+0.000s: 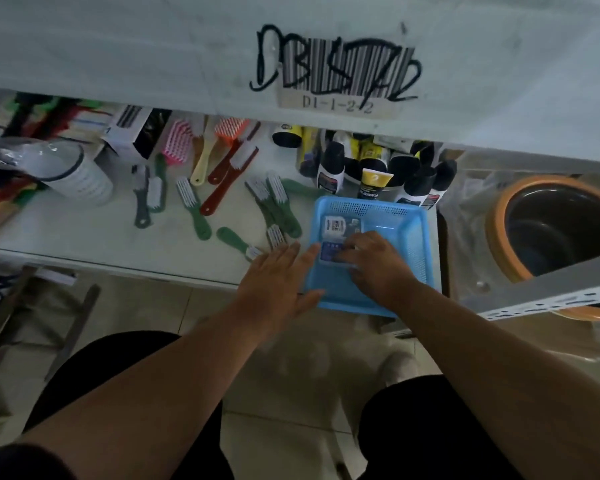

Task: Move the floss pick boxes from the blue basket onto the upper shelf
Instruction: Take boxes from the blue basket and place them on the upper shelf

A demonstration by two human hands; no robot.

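My right hand reaches into blue basket on lower shelf, fingers curled onto near floss pick box; full grip unclear. My left hand flat, fingers straight, resting against basket's left rim. Second box lies just beyond first. Best: steady basket, pinch box by edges, lift straight up toward upper shelf. Near box's long axis seems to run left-right; facing unreadable.

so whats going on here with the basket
A person is reaching into a blue basket that sits at the front edge of the lower shelf. The right hand curls over a floss pick box inside it, while the left hand lies flat against the basket's left side. A second box lies behind the first. Neither has been lifted out yet.
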